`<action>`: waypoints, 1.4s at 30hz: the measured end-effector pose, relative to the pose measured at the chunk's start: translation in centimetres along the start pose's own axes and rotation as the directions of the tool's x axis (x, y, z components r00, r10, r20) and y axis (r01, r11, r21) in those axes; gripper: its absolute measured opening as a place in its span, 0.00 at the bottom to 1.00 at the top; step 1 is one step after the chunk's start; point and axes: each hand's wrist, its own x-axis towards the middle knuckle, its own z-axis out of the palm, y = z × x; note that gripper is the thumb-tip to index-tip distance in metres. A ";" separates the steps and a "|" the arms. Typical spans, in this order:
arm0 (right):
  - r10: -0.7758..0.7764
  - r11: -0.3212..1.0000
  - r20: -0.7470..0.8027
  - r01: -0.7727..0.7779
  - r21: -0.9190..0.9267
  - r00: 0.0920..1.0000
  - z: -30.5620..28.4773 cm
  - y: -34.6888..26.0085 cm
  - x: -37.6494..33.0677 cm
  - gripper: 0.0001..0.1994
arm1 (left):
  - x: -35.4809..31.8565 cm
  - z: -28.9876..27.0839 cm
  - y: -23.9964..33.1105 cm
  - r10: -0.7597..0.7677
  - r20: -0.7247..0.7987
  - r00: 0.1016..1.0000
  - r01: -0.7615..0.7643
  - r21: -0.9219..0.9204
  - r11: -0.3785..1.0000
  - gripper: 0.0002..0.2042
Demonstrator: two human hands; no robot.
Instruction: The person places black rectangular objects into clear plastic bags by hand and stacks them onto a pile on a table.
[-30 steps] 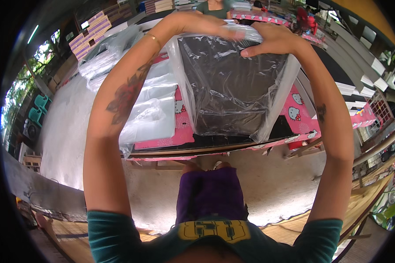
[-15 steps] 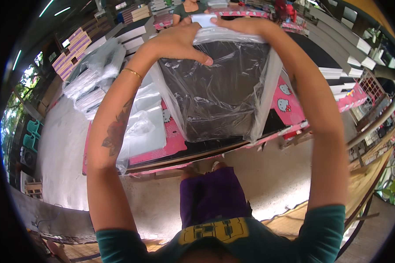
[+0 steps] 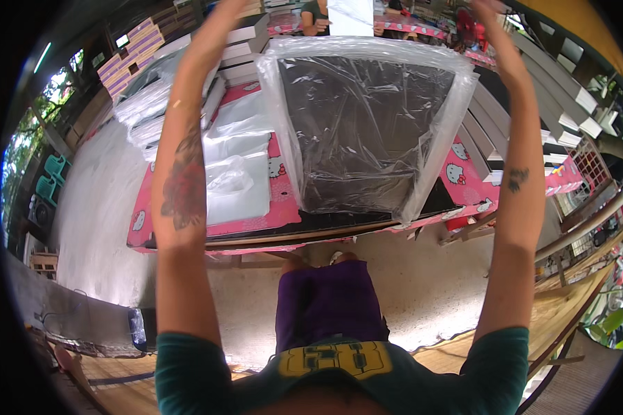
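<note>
A large dark rectangular panel (image 3: 367,131) lies on the table in front of me, inside a clear plastic wrap (image 3: 450,114) that bunches into whitish folds along its sides and far edge. Both my arms reach forward, one on either side of it. My left hand (image 3: 230,8) is at the top rim of the picture, beyond the panel's far left corner. My right hand (image 3: 488,8) is likewise at the rim, past the far right corner. Both appear apart from the wrap. The picture cuts off their fingers, so what they do is hidden.
Flat clear plastic sheets (image 3: 239,180) lie left of the panel on the pink patterned table cover (image 3: 284,211). Stacks of dark-topped, white-edged panels (image 3: 488,138) stand right, others far left. Across the table a co-worker's hand (image 3: 321,26) holds a white sheet (image 3: 351,17).
My hands have left the panel's far edge, moving apart and farther forward. More of the wrap's far side now shows. The co-worker's white sheet stands higher in view.
</note>
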 end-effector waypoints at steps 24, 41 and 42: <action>0.472 0.648 -0.125 -0.248 0.720 0.873 16.8 12.6 -14.5 0.40 | -12.1 17.0 -8.9 -0.421 -0.133 0.897 0.190 -0.744 0.640 0.32; 0.452 0.522 0.090 -0.345 0.780 0.887 21.6 20.6 -21.6 0.45 | -17.2 19.3 -11.9 -0.497 0.021 0.868 0.375 -0.683 0.627 0.37; 0.460 0.503 0.116 -0.366 0.783 0.880 21.6 21.0 -21.9 0.45 | -17.8 18.7 -12.5 -0.499 0.030 0.866 0.381 -0.687 0.619 0.37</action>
